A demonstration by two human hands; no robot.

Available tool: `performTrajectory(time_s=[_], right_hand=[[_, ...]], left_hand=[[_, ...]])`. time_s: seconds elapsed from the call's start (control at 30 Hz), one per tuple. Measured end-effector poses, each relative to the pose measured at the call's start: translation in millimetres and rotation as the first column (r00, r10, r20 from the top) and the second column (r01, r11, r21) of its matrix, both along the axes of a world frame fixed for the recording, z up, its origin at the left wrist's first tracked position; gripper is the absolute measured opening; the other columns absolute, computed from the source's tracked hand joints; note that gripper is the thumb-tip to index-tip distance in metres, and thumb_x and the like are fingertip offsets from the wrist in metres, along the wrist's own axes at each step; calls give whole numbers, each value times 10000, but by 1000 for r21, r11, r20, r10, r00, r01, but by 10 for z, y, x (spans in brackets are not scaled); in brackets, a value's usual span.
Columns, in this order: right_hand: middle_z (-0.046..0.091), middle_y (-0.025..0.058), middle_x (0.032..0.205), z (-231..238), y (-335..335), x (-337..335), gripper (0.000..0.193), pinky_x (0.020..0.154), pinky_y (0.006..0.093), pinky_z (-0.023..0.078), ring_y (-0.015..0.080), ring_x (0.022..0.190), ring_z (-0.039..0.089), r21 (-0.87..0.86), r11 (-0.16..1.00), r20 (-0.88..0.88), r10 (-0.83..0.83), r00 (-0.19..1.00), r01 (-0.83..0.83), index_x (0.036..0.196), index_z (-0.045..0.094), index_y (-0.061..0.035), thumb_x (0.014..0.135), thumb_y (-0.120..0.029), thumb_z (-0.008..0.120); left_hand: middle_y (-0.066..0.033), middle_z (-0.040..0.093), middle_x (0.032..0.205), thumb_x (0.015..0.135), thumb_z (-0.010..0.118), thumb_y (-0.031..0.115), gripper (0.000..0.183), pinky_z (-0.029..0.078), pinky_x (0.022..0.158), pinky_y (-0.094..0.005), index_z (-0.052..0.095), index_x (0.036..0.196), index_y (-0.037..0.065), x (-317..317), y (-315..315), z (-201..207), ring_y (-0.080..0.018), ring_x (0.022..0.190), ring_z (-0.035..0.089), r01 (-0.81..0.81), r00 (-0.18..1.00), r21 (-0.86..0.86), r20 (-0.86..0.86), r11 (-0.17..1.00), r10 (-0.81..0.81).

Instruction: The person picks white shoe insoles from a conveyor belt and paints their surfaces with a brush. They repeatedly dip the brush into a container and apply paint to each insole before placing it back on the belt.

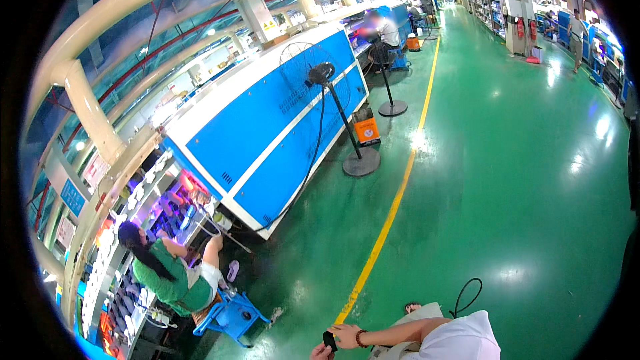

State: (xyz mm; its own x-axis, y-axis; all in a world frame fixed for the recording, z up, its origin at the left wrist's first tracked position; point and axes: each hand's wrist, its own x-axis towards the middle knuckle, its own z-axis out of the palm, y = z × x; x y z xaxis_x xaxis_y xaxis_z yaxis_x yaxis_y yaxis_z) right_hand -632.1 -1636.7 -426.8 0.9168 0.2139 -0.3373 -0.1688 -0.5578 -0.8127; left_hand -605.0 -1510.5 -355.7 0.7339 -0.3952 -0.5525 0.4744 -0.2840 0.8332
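My right hand [346, 336], with a brown beaded bracelet [361, 339] at its wrist, is at the lower edge, its fingers curled against a small dark object [329, 341]. Close below it, my left hand [321, 353] grips the same object and is partly cut off by the frame. What the object is, I cannot make out. A white sleeve [467, 341] covers my right upper arm. Beside my arm, a thin black loop of cord [466, 297] shows against the floor.
A yellow line [393, 210] runs along the green floor [507, 180]. Left of it stand black pedestal fans [361, 161], an orange box [366, 128] and a long blue machine [267, 120]. A person in green [175, 273] sits on a blue stool [235, 313] at shoe-filled shelves.
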Motion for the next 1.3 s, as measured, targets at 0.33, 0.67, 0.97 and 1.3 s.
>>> performTrajectory(time_s=[0.33,0.67,0.97,1.3], right_hand=[[552,158,988,-796,2002,-860,369,754,408,409,319,883,518,279,935,270,141,953,-218,1081,480,-112,747,-266,503],[599,108,863,-1299,2353,-699,394,688,369,429,228,775,550,314,834,30,469,883,-454,953,556,-102,712,-413,542],[611,77,797,-1098,2563,349,293,669,316,448,184,747,553,502,796,88,341,936,-338,899,583,-65,771,-319,509],[608,78,765,-1358,2611,1531,215,599,296,458,168,675,556,542,810,32,244,969,-222,868,593,-58,718,-211,581]], left_hand=[[-72,539,764,796,520,209,209,457,652,-290,518,890,22,-456,961,-227,-171,690,529,-138,986,-21,-100,990,135],[-64,534,754,798,526,199,197,461,643,-282,512,885,22,-446,1305,-350,-160,677,527,-162,972,-29,-178,986,155],[-56,530,745,801,531,190,187,464,634,-274,508,880,22,409,1273,-286,-150,666,525,-78,977,-16,-202,997,73],[-48,525,734,803,537,179,176,468,625,-266,502,875,22,1230,1191,-183,-139,654,523,150,967,-37,-202,988,-155]])
